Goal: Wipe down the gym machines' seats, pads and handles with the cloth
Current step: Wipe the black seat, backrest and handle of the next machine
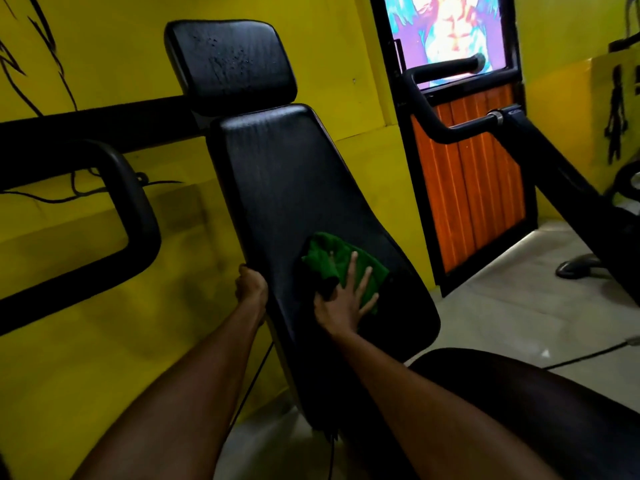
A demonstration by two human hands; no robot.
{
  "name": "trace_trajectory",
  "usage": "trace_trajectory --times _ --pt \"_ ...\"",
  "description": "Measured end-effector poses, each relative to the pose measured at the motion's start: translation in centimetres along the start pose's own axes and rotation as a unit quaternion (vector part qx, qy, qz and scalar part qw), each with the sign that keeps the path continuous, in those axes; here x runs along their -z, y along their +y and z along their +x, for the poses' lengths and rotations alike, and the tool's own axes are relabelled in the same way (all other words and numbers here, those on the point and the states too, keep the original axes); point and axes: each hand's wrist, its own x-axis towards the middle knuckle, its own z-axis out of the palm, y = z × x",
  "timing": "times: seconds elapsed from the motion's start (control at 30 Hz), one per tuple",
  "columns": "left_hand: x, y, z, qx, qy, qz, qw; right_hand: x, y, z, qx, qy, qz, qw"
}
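Note:
A black padded backrest (287, 188) of a gym machine tilts up the middle of the head view, with a black headrest pad (230, 64) above it. A green cloth (341, 263) lies on the lower part of the backrest. My right hand (344, 301) presses flat on the cloth with straight, spread fingers. My left hand (251, 285) grips the left edge of the backrest, its fingers curled round behind it. The black seat pad (540, 403) shows at the lower right.
A black looped handle bar (138, 216) juts out at the left. Another black handle arm (450, 131) runs at the right before an orange-panelled door (481, 188). Yellow walls stand behind. A machine frame and foot (578, 266) rest on the pale floor at the right.

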Motion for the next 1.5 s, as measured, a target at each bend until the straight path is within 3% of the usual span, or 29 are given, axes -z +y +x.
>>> trace_trajectory --times 0.1,0.23,0.4,0.47,0.6,0.73,0.8,0.9,0.93,1.03,1.13,1.23,1.37,1.5 --pt "1.5 0.0 -1.9 0.087 -0.086 0.012 0.992 -1.1 -2.6 -4.0 0.03 -0.027 0.034 0.999" --pt "4.6 -0.7 -3.9 0.14 -0.231 -0.004 0.963 -1.6 -5.5 -8.4 0.051 -0.08 0.06 0.994" --pt "7.5 1.8 -6.6 0.23 -0.253 -0.055 0.938 2.1 -8.9 -9.8 -0.057 -0.141 0.165 0.974" --pt "8.2 4.2 -8.5 0.248 -0.234 -0.02 0.94 5.2 -11.0 -9.0 -0.16 -0.177 0.247 0.939" --pt "8.9 12.7 -12.4 0.221 -0.239 0.076 0.942 12.4 -16.0 -5.4 -0.328 -0.21 0.474 0.79" --pt "9.6 21.4 -14.0 0.176 -0.249 0.097 0.947 19.5 -20.9 -1.8 -0.39 -0.23 0.519 0.725" --pt "9.5 26.1 -13.5 0.144 -0.263 0.136 0.944 23.1 -23.3 1.0 -0.396 -0.228 0.532 0.713" --pt "8.8 31.3 -13.2 0.055 -0.278 0.174 0.943 26.7 -26.0 3.8 -0.357 -0.211 0.487 0.769" --pt "8.5 36.3 -12.3 0.012 -0.273 0.194 0.942 29.4 -28.9 6.7 -0.342 -0.193 0.433 0.811" --pt "7.6 39.4 -11.1 -0.084 -0.266 0.26 0.924 31.5 -30.3 8.1 -0.289 -0.104 0.287 0.907" --pt "6.7 44.9 -10.4 -0.151 -0.23 0.309 0.911 33.3 -33.0 9.9 -0.22 -0.019 0.227 0.949" --pt "5.9 48.1 -8.9 -0.201 -0.19 0.373 0.886 33.0 -36.0 10.4 -0.124 -0.003 0.235 0.964" --pt "4.9 49.6 -6.7 -0.21 -0.182 0.419 0.864 29.9 -38.2 10.5 -0.085 -0.143 0.287 0.943" --pt "4.6 51.0 -3.8 -0.209 -0.292 0.414 0.837 26.0 -39.7 12.9 -0.105 -0.153 0.276 0.943"
